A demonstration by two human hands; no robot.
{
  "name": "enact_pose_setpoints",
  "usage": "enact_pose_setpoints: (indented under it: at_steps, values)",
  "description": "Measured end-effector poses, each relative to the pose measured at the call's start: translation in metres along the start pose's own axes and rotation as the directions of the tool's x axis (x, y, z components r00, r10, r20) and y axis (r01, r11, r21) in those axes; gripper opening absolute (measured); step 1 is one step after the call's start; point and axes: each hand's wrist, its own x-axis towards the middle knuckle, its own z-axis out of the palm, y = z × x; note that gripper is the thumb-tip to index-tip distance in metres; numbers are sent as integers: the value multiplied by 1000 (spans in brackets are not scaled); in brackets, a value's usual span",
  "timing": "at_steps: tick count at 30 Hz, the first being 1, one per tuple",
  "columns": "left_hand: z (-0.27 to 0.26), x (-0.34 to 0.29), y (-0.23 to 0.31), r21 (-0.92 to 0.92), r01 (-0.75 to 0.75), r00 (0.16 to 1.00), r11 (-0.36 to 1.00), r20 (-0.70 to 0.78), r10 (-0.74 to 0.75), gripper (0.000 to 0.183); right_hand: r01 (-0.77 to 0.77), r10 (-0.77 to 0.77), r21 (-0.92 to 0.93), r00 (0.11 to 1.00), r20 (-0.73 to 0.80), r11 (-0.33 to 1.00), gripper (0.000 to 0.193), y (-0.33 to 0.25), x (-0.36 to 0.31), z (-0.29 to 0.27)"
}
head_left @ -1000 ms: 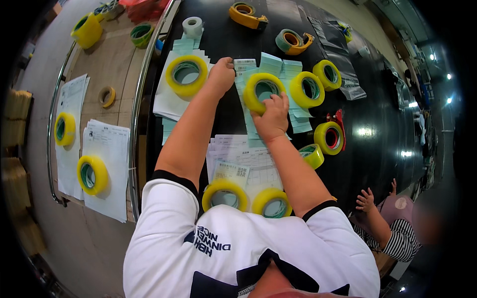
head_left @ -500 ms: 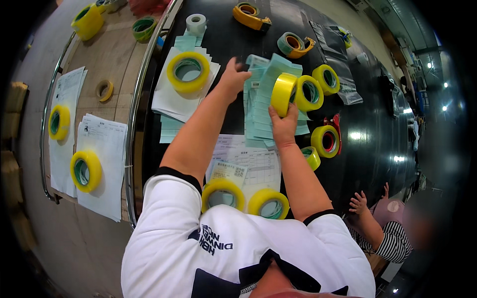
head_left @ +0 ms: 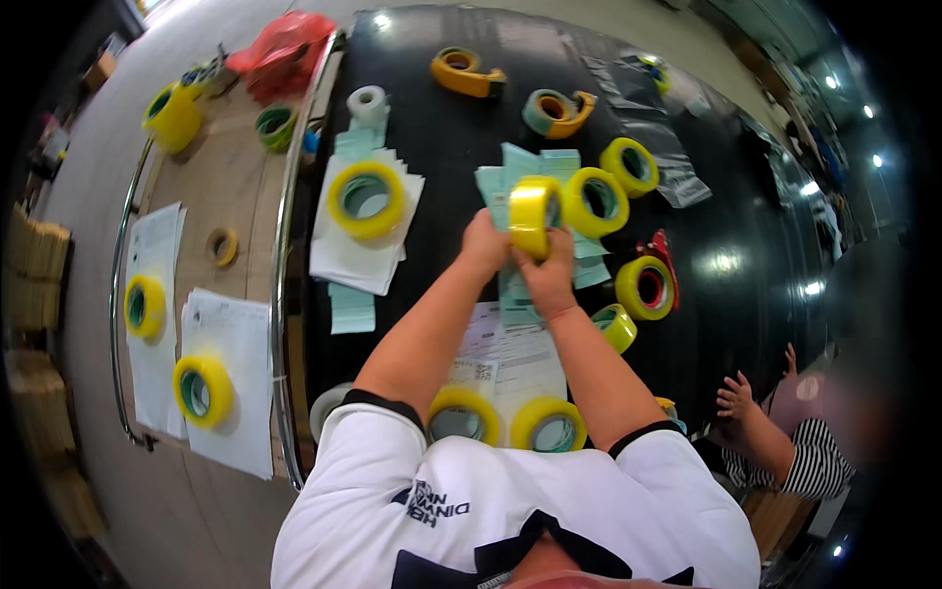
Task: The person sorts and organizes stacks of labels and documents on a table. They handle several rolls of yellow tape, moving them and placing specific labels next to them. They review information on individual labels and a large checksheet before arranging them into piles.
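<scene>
The right grip (head_left: 548, 272) is closed on the lower part of a yellow tape roll (head_left: 528, 218), which is turned nearly edge-on over a spread of pale green slips (head_left: 518, 163); whether it touches them cannot be told. The left grip (head_left: 485, 242) is right beside the roll's lower left, its fingertips hidden, so whether it holds anything is unclear. Crowding the held roll on the right is a second yellow roll (head_left: 577, 218), with a third (head_left: 612, 177) just beyond, and nearer the body a red dispenser (head_left: 661, 257) carries another. Two orange dispensers (head_left: 475, 84) (head_left: 567, 127) lie farther out on the black surface (head_left: 736, 304). To the left, a yellow roll (head_left: 341, 213) weighs on white papers (head_left: 339, 257). Both forearms cross above printed sheets (head_left: 530, 368), partly covering them. A metal rail (head_left: 286, 265) divides the surface from a cart (head_left: 253, 187) holding more rolls and papers.
</scene>
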Motion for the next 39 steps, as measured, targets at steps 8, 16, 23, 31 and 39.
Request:
enact_pose_setpoints:
  at_steps: [8, 16, 23, 31, 39]
  values:
    - [-49, 6, -34, -421, 10, 999, 907, 50, 12, 32, 60, -61, 24, 997, 55, 998, 47, -44, 0, 17]
    - [-73, 8, -41, -294, -4, 998, 956, 61, 22, 42, 14, -19, 33, 990, 140, 999, 50, -62, 7, 12]
    - [-68, 9, -36, -100, -134, 985, 986, -126, 121, 43, 39, -23, -107, 988, 150, 993, 48, -61, 18, 13]
    - [-68, -30, -10, 595, -536, 642, 599, -173, 747, 35, 95, -51, -142, 956, 289, 985, 39, -45, 37, 1]
    - [26, -7, 67, 764, -619, 749, 182, 504, 430, 27, -55, 383, -648, 843, 378, 760, 37, 23, 101, -86]
